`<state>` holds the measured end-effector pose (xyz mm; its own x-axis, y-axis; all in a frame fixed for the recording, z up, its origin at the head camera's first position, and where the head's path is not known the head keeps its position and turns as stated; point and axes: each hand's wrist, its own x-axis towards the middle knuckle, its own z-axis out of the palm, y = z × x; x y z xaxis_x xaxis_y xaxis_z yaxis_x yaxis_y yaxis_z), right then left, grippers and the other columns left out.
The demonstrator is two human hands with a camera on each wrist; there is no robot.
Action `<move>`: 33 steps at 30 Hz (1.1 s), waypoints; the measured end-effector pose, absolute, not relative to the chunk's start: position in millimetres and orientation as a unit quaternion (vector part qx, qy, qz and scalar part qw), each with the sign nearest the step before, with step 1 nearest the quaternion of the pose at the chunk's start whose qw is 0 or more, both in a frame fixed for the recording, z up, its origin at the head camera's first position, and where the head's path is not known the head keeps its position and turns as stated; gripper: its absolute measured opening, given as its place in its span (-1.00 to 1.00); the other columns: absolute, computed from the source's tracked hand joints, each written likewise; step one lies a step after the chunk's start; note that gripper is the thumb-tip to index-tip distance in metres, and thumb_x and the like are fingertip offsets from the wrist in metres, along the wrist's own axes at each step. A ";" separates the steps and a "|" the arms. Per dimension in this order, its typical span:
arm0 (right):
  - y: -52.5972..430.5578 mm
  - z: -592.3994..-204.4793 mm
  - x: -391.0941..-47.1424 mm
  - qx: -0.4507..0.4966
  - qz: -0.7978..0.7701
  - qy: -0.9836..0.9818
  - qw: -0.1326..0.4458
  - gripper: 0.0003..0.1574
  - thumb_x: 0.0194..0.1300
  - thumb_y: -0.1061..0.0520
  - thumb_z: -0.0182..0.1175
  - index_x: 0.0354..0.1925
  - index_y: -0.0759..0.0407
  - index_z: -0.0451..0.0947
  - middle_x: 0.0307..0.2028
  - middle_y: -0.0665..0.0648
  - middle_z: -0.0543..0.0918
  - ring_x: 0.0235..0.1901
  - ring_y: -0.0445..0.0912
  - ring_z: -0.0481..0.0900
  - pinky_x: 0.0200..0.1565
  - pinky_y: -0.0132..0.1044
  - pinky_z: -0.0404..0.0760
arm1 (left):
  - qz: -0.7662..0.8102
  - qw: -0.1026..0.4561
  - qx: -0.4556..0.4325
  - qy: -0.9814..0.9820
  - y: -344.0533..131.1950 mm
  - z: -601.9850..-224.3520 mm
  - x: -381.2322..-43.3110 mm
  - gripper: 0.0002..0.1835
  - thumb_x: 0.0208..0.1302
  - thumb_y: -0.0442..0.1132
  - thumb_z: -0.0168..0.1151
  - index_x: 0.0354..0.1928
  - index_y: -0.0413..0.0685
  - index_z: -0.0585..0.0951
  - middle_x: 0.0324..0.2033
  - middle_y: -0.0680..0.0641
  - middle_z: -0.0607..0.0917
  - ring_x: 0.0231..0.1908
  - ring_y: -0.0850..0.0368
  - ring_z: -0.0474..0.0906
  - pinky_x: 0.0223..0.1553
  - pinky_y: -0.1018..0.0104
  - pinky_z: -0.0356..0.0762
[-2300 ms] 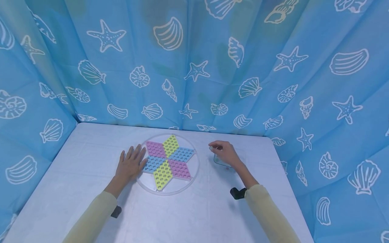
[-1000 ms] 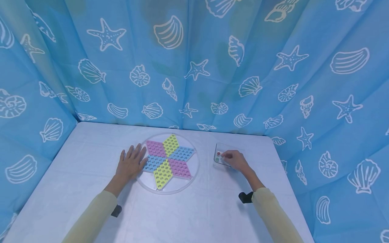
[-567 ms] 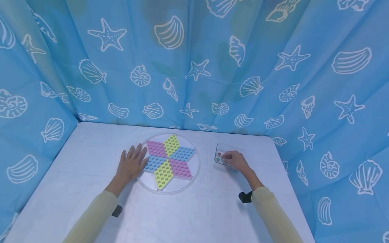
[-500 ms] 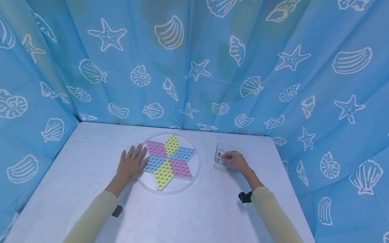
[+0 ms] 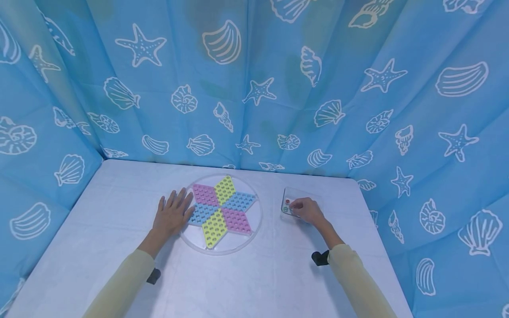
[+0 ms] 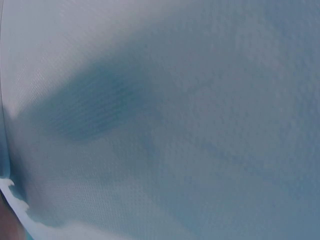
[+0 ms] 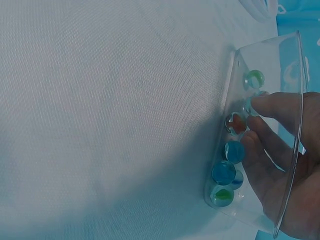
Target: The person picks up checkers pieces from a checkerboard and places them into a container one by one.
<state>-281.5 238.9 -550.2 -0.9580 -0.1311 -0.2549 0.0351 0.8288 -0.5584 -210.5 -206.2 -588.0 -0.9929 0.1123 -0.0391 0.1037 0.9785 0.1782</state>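
Note:
My left hand [image 5: 169,216] lies flat with straight fingers at the left edge of a round Chinese checkers board [image 5: 214,227]. The board bears a pink, yellow and blue star with many holes. To its right my right hand [image 5: 308,210] reaches into a clear box [image 5: 292,192]. In the right wrist view, the thumb and fingers of that hand [image 7: 300,200] curl around a clear marble [image 7: 248,106], partly hidden by the thumb. Close by in the box lie a red marble [image 7: 235,123], a blue marble [image 7: 223,172], a green-swirled marble [image 7: 222,195] and others.
A white cloth [image 5: 234,287] covers the table. Behind and on both sides hangs a blue curtain [image 5: 270,119] with white shells and starfish. Dark wrist cameras, such as the right one [image 5: 320,258], sit under both sleeves. The left wrist view shows mostly shadowed cloth [image 6: 200,150].
My right hand has moved from above the box's left side, where it pinched a small marble, down and right into the box. It then stays nearly still. The left hand has not moved.

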 end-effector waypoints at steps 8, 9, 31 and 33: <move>238.4 -550.0 -280.8 -0.024 -0.291 0.945 0.146 -0.78 0.36 0.21 0.24 -0.06 0.18 0.71 0.02 0.28 0.66 0.08 0.17 0.56 0.08 0.03 0.59 | 0.086 0.028 0.052 0.995 -206.5 -589.8 -211.2 -0.24 0.52 0.21 -0.20 0.59 -0.02 0.03 0.56 -0.20 -0.07 0.52 -0.26 -0.27 0.43 -0.28 -0.41; 238.4 -549.8 -280.6 -0.023 -0.293 0.945 0.146 -0.78 0.35 0.21 0.24 -0.06 0.19 0.71 0.02 0.28 0.66 0.08 0.17 0.56 0.08 0.03 0.59 | 0.087 0.028 0.052 0.994 -206.5 -589.6 -211.3 -0.24 0.52 0.21 -0.20 0.59 -0.02 0.03 0.56 -0.20 -0.07 0.52 -0.26 -0.27 0.43 -0.28 -0.41; 241.4 -549.7 -281.6 -0.034 -0.294 0.945 0.136 -0.74 0.35 0.20 0.24 -0.01 0.19 0.68 -0.03 0.24 0.67 0.04 0.14 0.57 0.07 0.03 0.58 | 0.082 0.020 0.057 0.995 -206.9 -589.4 -210.9 -0.25 0.52 0.19 -0.17 0.58 -0.03 0.05 0.56 -0.21 -0.05 0.51 -0.28 -0.25 0.43 -0.30 -0.38; 242.1 -549.6 -281.9 -0.037 -0.297 0.945 0.132 -0.72 0.35 0.20 0.24 0.01 0.20 0.67 -0.04 0.24 0.66 0.03 0.14 0.57 0.07 0.04 0.58 | 0.080 0.019 0.058 0.995 -207.2 -589.1 -210.7 -0.25 0.52 0.19 -0.17 0.58 -0.02 0.05 0.56 -0.21 -0.05 0.51 -0.28 -0.24 0.43 -0.30 -0.37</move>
